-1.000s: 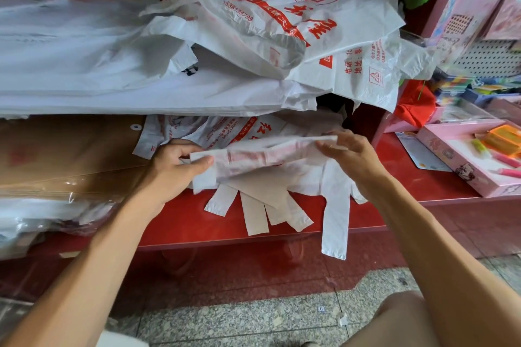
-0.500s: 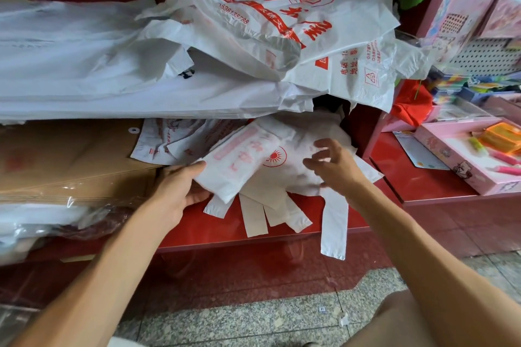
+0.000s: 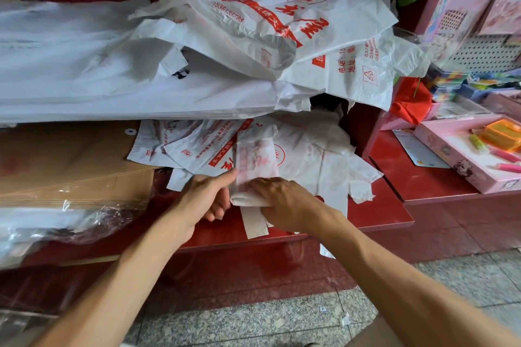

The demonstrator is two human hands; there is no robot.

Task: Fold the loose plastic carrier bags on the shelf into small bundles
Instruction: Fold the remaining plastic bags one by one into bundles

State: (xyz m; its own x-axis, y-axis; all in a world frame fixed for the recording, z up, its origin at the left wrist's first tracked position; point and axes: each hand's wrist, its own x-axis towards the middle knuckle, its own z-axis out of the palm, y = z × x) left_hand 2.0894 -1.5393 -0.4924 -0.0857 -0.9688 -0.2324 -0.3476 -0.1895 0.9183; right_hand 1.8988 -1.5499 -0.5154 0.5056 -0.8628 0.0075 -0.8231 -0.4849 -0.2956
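Observation:
A white carrier bag folded into a narrow strip [image 3: 255, 162] stands lengthwise at the front of the red shelf [image 3: 377, 214], red print faint through it. My right hand [image 3: 282, 201] grips its near end, fingers curled over the fold. My left hand [image 3: 207, 196] holds the same end from the left, thumb against the strip's side. Loose white bags with red print [image 3: 197, 146] lie flat under and behind the strip, their handles [image 3: 253, 222] hanging over the shelf's front edge. A bigger heap of printed bags [image 3: 282, 22] tops the stack above.
Flat brown cardboard in clear wrap [image 3: 70, 166] fills the shelf's left side. A thick stack of white sheets [image 3: 84, 79] lies above it. A pink box of pens [image 3: 465, 155] sits on the lower red counter at the right. Grey speckled floor tiles [image 3: 253, 324] lie below.
The bag, stretched sideways between both hands a second ago, is now turned lengthwise as a narrow strip. Both hands have come together at its near end; the right one has taken hold again.

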